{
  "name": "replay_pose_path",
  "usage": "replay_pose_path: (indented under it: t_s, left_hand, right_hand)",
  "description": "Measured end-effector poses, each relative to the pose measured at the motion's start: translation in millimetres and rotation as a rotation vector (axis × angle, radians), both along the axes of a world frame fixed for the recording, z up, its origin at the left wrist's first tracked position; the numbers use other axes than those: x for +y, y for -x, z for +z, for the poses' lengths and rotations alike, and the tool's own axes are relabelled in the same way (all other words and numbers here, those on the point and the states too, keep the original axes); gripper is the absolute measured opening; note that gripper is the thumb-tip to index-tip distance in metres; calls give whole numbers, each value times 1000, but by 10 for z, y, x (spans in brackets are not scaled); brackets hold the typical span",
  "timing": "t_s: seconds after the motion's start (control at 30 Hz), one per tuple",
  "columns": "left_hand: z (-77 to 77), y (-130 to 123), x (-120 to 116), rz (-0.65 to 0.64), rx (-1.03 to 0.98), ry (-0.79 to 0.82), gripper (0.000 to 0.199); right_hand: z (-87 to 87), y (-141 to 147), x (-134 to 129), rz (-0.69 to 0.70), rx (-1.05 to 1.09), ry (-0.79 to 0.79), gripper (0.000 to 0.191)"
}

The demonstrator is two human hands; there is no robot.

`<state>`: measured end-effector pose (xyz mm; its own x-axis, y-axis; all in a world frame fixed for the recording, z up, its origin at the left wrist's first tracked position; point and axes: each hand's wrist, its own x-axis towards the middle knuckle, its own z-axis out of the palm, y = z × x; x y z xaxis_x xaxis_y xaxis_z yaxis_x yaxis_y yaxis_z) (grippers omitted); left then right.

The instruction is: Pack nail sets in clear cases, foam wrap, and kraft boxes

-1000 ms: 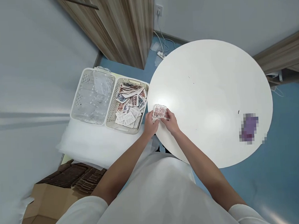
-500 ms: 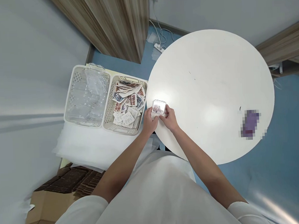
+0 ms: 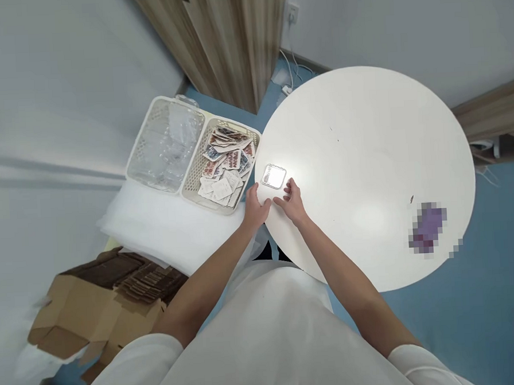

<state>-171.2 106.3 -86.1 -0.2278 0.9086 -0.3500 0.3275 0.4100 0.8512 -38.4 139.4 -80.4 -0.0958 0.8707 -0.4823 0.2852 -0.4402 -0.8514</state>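
Note:
A small clear case point(image 3: 274, 176) with a bright glare on it lies on the white round table point(image 3: 366, 146), near the table's left edge. Just below and left of the case is my left hand point(image 3: 256, 207), its fingers apart and nothing in them. My right hand point(image 3: 292, 202) rests at the lower right of the case, also with fingers spread and holding nothing. A narrow gap separates both hands from the case.
Left of the table, a white basket point(image 3: 188, 193) holds many printed cards point(image 3: 222, 187); another basket point(image 3: 128, 159) beside it holds clear plastic cases point(image 3: 164, 145). Flattened cardboard point(image 3: 86, 305) lies lower left. A blurred purple object point(image 3: 430, 225) sits at the table's right.
Both hands have let go of the case and opened beside it. The case now lies slightly tilted on the table. The whole view has shifted and turned a little.

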Motion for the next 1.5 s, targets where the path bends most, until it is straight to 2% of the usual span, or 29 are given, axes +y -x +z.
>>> replay_pose_path:
  t_s: [0.07, 0.2, 0.33, 0.43, 0.6, 0.8, 0.93, 1.07, 1.27, 1.4, 1.5]
  left_hand:
    - [85, -8, -218, 22, 33, -9, 58]
    - [216, 27, -769, 97, 98, -22, 48]
    - [260, 169, -1292, 219, 144, 69, 40]
    - [252, 333, -1560, 279, 140, 102, 38]
    - [216, 600, -1811, 319, 213, 116, 40]
    - [246, 846, -2062, 377, 126, 20, 37]
    - [248, 939, -2108, 434, 37, -3, 36]
    - [210, 989, -1959, 484, -101, -25, 38]
    - [180, 1175, -1598, 612, -309, 44, 56]
    - [99, 1302, -1441, 710, -448, 107, 61]
    - [18, 1327, -1354, 798, -529, 117, 59]
  right_hand:
    - [35, -87, -102, 46, -2, -20, 88]
    - [135, -269, -376, 168, -56, -169, 84]
    - [273, -364, -675, 256, -66, -243, 73]
    - [350, -341, -834, 304, -64, -276, 66]
    - [343, -92, -934, 425, -41, -264, 54]
    - [216, 518, -1055, 620, -43, -172, 41]
    - [177, 836, -1215, 709, -78, -179, 41]
    - [209, 1040, -1257, 767, -138, -216, 43]
    - [215, 1526, -940, 807, -189, -224, 61]
    - [71, 1871, -710, 849, -216, -163, 75]
    - [-60, 2010, -623, 887, -250, -129, 82]
